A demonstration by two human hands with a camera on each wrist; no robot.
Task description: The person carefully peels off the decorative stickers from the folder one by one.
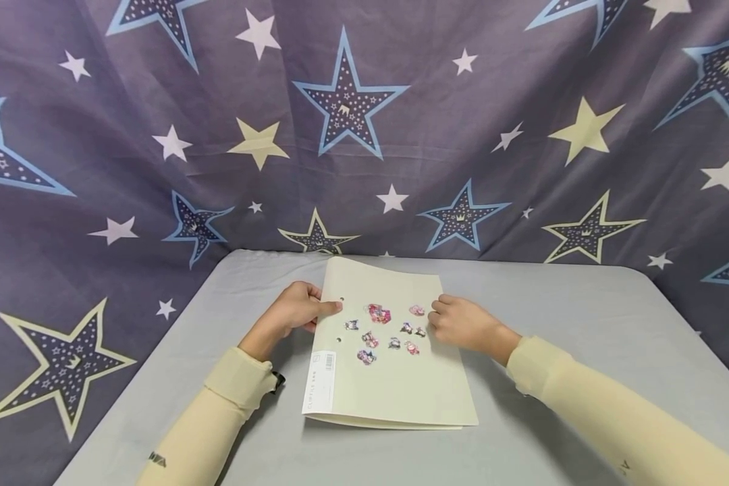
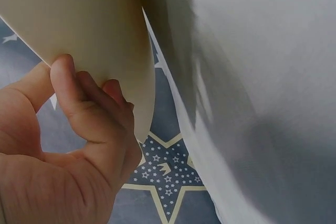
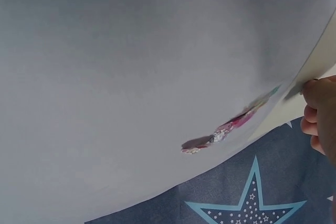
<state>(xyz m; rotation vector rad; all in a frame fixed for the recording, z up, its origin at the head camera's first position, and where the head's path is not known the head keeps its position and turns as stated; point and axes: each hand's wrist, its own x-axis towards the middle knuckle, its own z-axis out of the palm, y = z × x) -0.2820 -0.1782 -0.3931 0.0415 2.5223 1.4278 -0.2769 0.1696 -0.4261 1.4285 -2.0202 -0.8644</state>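
A cream clip file folder (image 1: pixel 395 385) with a white label strip (image 1: pixel 322 381) along its spine stands between my hands, its lower edge slightly parted. Several small colourful cartoon stickers (image 1: pixel 379 313) dot its cover. My left hand (image 1: pixel 300 307) pinches the spine side, thumb on the cover near a punched hole, fingers behind; the left wrist view shows those fingers (image 2: pixel 67 85) against the cream back. On the opposite edge, my right hand (image 1: pixel 464 324) grips the folder with curled fingers. In the right wrist view, colourful flat pieces (image 3: pixel 231 127) show on a pale surface beside the folder's edge.
A grey-covered table (image 1: pixel 267 445) lies under the folder, with rounded far corners. Behind it hangs a dark purple-grey star-patterned cloth (image 1: pixel 389 61), which also drops along both sides. A dark band (image 1: pixel 278 382) shows at my left cuff.
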